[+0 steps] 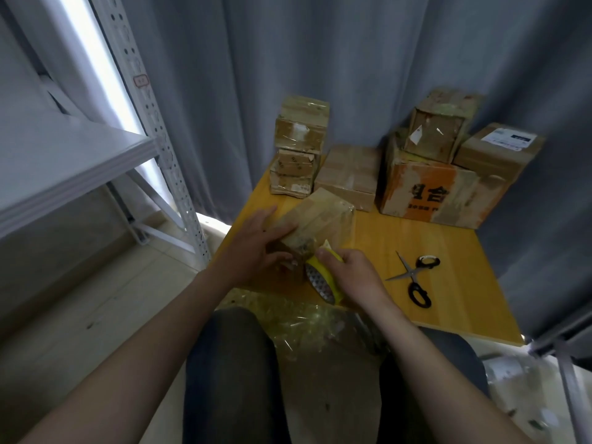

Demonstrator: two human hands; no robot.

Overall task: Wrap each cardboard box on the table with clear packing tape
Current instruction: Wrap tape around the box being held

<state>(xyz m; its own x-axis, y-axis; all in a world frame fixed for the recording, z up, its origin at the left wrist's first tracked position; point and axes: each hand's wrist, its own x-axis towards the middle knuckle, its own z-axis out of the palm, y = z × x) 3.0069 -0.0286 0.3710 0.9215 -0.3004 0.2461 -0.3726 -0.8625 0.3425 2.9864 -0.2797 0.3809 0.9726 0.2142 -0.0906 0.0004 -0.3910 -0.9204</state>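
The small box (315,216) being wrapped sits at the near left corner of the bench (455,248), straight ahead of the person. Its long axis runs away from them and leans a little to the right. The left hand (256,241) lies against the box's left side with fairly straight fingers and the thumb reaching across the near end, steadying it rather than clutching it. The right hand (352,274) grips the yellow tape roll (323,280), which is held just at the box's near right corner. A clear band seems to stretch from the roll up along the right face, though the blur makes this uncertain. The roll is therefore on the box's right and the bracing hand on its left, so the next pass would likely carry the tape across the short way, over or around the near end. The scissors (413,277) lie open on the bench to the right, nearer the right hand. More boxes (349,174) stand stacked along the far edge.
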